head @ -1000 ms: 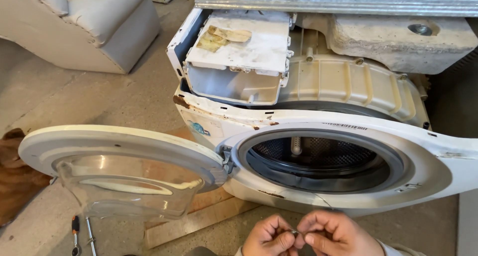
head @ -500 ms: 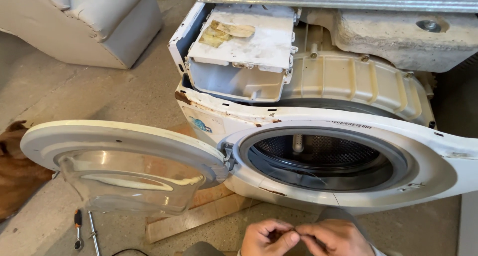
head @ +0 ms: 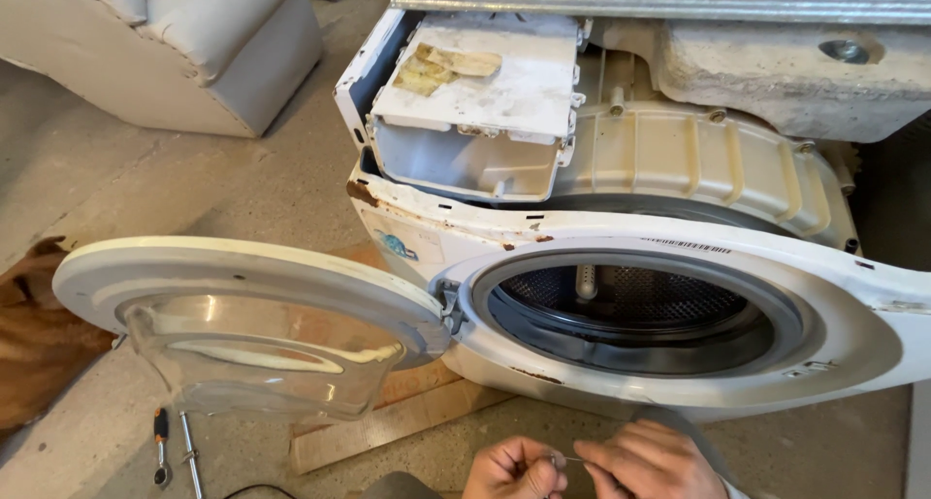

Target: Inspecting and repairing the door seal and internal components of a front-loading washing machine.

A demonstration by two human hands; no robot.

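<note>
At the bottom edge of the head view, my left hand (head: 512,470) and my right hand (head: 645,463) are close together, pinching a thin wire (head: 570,458) between their fingertips. Just above them stands a white front-loading washing machine (head: 679,295) with its top cover off. Its round door (head: 242,305) hangs open to the left. The steel drum (head: 630,300) shows through the door ring. The detergent drawer housing (head: 485,101) and the plastic tub (head: 698,160) are exposed on top.
A ratchet wrench (head: 161,449) and a metal rod (head: 190,455) lie on the concrete floor at the lower left. Wooden boards (head: 388,423) lie under the machine. A white padded seat (head: 184,43) stands at the upper left. Brown cloth (head: 39,334) lies at the left edge.
The view has shifted slightly, so the machine sits a little lower in frame. My hands have stayed together at the bottom, working the thin wire between their fingers.
</note>
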